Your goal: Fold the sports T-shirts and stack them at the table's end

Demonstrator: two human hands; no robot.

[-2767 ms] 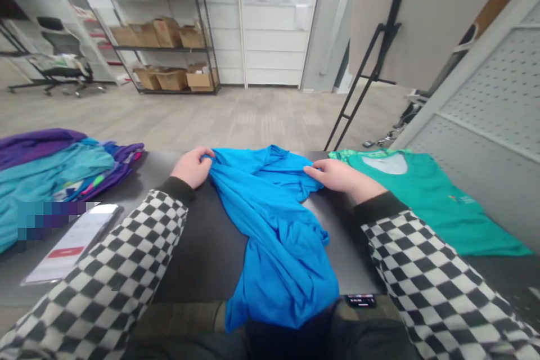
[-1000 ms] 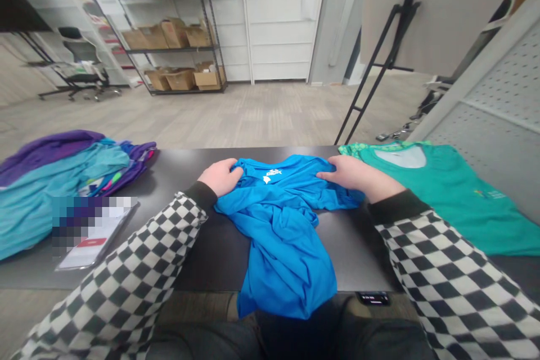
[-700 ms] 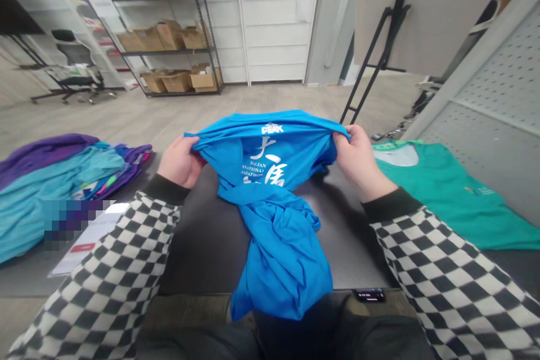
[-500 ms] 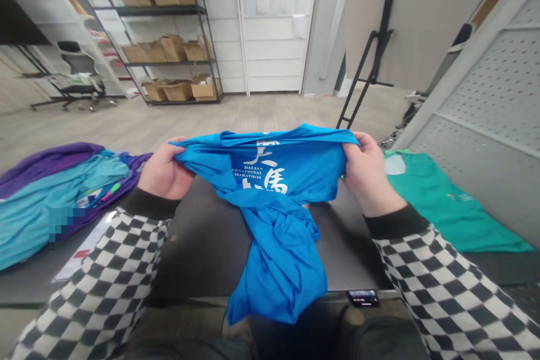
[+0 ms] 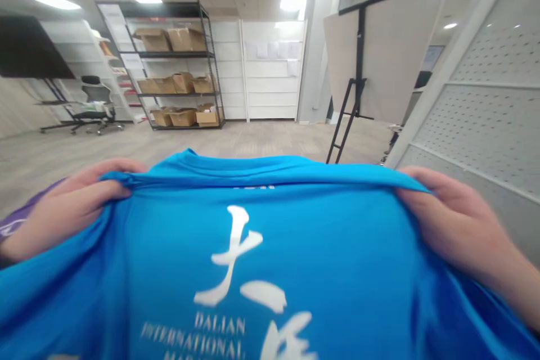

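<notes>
A bright blue T-shirt (image 5: 261,270) fills the lower part of the view, raised close to the camera. Its white print reads "Dalian International" beneath large Chinese characters, and the lower lines blur out of frame. My left hand (image 5: 71,202) pinches the fabric at the shirt's upper left. My right hand (image 5: 458,219) grips the upper right edge, pulling it taut. The table and the rest of the shirt are hidden behind the raised fabric.
A sliver of purple clothing (image 5: 12,226) shows at the left edge. Ahead, a metal shelf unit (image 5: 177,62) holds cardboard boxes. An office chair (image 5: 95,104) stands far left, a board on a black easel (image 5: 358,50) stands ahead right, and a pegboard panel (image 5: 485,118) runs along the right.
Both hands have lifted the shirt from the table up towards the camera, spreading it wider. The view has tilted upward, so the table and green shirt have gone from view.
</notes>
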